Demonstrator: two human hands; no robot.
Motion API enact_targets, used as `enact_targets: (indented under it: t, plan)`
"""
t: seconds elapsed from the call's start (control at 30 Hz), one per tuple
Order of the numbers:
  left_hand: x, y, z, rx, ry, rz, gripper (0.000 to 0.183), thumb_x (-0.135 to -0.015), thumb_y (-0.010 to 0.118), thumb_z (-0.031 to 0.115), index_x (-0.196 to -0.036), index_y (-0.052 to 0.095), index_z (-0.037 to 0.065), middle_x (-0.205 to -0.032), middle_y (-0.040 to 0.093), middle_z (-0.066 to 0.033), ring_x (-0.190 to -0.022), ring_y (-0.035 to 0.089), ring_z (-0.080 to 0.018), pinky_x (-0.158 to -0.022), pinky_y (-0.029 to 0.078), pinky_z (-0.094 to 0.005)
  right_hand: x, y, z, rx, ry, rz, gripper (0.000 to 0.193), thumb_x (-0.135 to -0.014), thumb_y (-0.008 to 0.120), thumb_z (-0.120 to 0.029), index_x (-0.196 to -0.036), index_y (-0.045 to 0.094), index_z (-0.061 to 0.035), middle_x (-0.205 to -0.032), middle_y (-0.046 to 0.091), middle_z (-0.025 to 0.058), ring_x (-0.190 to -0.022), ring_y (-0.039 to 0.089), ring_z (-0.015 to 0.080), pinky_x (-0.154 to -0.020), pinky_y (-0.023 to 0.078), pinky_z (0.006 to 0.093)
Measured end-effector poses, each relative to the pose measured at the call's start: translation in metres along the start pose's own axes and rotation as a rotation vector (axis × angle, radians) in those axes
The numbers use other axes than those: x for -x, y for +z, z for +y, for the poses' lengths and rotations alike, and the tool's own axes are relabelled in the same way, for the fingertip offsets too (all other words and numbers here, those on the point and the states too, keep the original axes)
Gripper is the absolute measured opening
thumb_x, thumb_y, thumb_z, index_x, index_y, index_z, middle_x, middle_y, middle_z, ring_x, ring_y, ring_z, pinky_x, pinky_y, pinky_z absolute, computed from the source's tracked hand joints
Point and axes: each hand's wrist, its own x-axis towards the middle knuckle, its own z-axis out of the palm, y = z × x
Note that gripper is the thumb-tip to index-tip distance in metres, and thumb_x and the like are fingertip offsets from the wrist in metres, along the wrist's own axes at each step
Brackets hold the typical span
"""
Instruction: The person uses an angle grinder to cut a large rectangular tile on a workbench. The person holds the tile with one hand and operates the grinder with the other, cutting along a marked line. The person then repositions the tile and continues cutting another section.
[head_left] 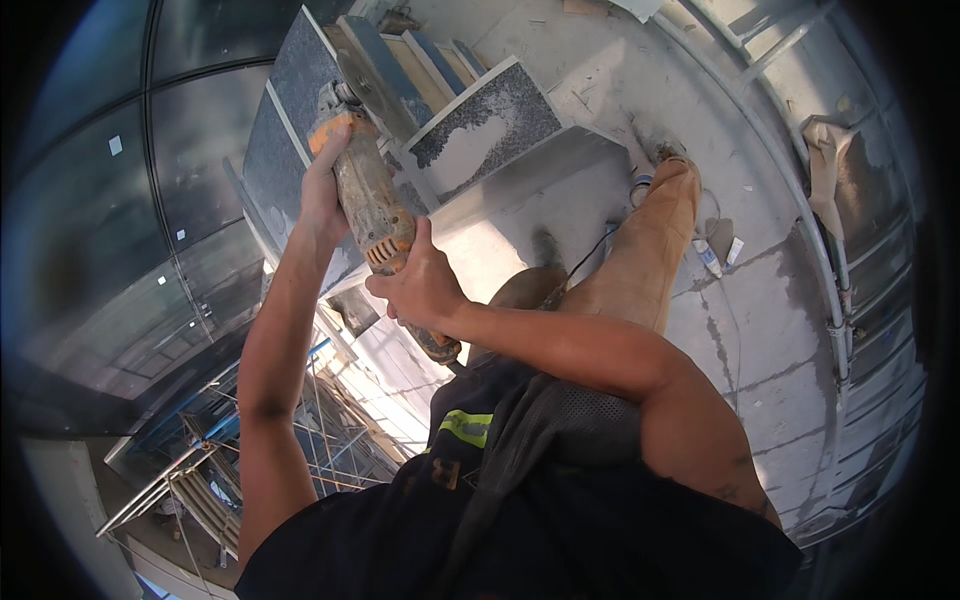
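Observation:
Both my hands hold a worn orange and grey angle grinder point(368, 195), its head pointing away from me. My left hand point(325, 190) is wrapped round the front of the body, just behind the gear head. My right hand point(425, 285) is closed round the rear handle, near the cord end. The cutting disc point(378, 92) at the far end stands beside a stack of dark speckled stone slabs point(300, 90). Whether the disc touches the stone I cannot tell. To its right, another slab point(485, 130) shows a pale patch across its dark face.
Dark glass panels point(75, 190) line the left side. A metal pipe railing point(815, 190) curves along the right, with a brown cloth-like piece point(828, 165) hanging on it. Small tubes point(708, 258) lie on the concrete floor. Scaffold-like bars point(200, 450) stand at lower left.

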Motion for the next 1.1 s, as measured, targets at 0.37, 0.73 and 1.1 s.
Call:
enact_targets:
  t: [0.37, 0.73, 1.1]
  plan:
    - [-0.011, -0.011, -0.008, -0.06, -0.02, 0.038, 0.058, -0.098, 0.068, 0.052, -0.129, 0.059, 0.004, -0.096, 0.067, -0.0136, -0.08, 0.073, -0.0313, -0.067, 0.064, -0.0463, 0.002, 0.006, -0.005, -0.148, 0.092, -0.012, 0.069, -0.084, 0.075, -0.009, -0.13, 0.026, 0.006, -0.087, 0.065, 0.0168, -0.052, 0.067, 0.0211, -0.045, 0.056, 0.0364]
    - [-0.014, -0.015, -0.008, -0.014, 0.013, 0.062, 0.052, -0.097, 0.073, 0.043, -0.128, 0.059, 0.004, -0.099, 0.068, -0.0137, -0.084, 0.072, -0.0299, -0.075, 0.062, -0.0467, -0.009, 0.002, 0.002, -0.196, 0.089, -0.075, 0.068, -0.085, 0.076, -0.007, -0.131, 0.026, 0.0017, -0.085, 0.062, 0.0143, -0.052, 0.065, 0.0203, -0.045, 0.056, 0.0363]
    - [-0.013, -0.004, -0.01, -0.02, 0.032, 0.096, 0.048, -0.097, 0.074, 0.041, -0.124, 0.061, 0.004, -0.097, 0.068, -0.0119, -0.083, 0.071, -0.0271, -0.075, 0.062, -0.0453, -0.003, -0.012, -0.009, -0.251, 0.108, -0.125, 0.078, -0.081, 0.075, -0.005, -0.137, 0.022, 0.0048, -0.086, 0.063, 0.0153, -0.053, 0.065, 0.0208, -0.047, 0.057, 0.0364]
